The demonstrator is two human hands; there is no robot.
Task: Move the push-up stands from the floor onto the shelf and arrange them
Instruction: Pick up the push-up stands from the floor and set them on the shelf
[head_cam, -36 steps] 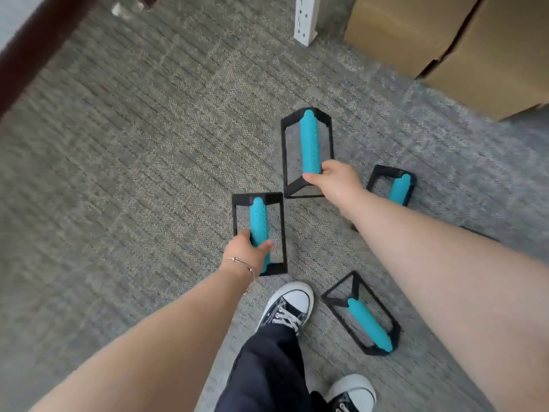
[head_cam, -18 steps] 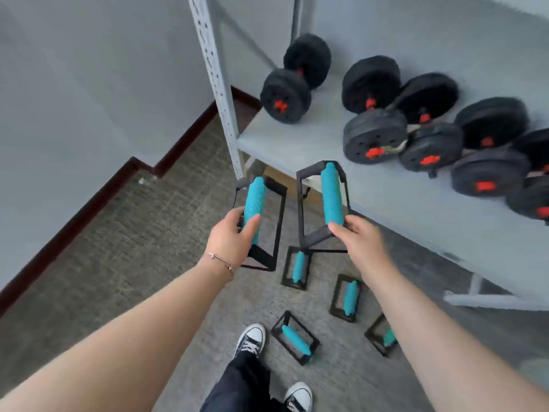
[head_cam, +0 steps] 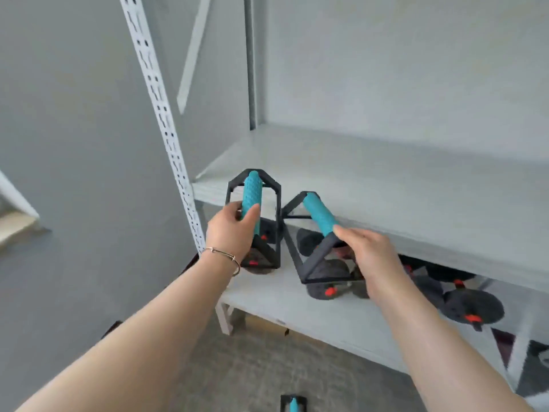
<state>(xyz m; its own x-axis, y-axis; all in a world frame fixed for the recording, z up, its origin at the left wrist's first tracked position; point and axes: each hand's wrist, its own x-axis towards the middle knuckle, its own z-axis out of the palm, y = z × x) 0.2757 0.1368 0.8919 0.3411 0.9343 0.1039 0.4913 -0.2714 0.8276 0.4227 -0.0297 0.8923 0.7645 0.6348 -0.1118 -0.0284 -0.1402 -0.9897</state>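
Observation:
I hold two push-up stands, each a black frame with a teal grip. My left hand (head_cam: 233, 233) is shut on the left stand (head_cam: 252, 191), held upright at the front left corner of the upper grey shelf (head_cam: 401, 185). My right hand (head_cam: 368, 254) is shut on the near end of the right stand (head_cam: 319, 215), tilted with its far end at that shelf's front edge. One more stand (head_cam: 293, 404) lies on the carpet at the bottom edge of the view.
A white perforated shelf post (head_cam: 166, 129) rises just left of my left hand. The lower shelf (head_cam: 267, 295) carries several black dumbbells (head_cam: 472, 307) with red caps, partly hidden behind the stands and my hands. A grey wall fills the left.
Both hands gripped stands on the carpet, then lifted them past the dumbbell shelf. They now sit higher, at the front edge of the upper shelf, and the right stand has tilted.

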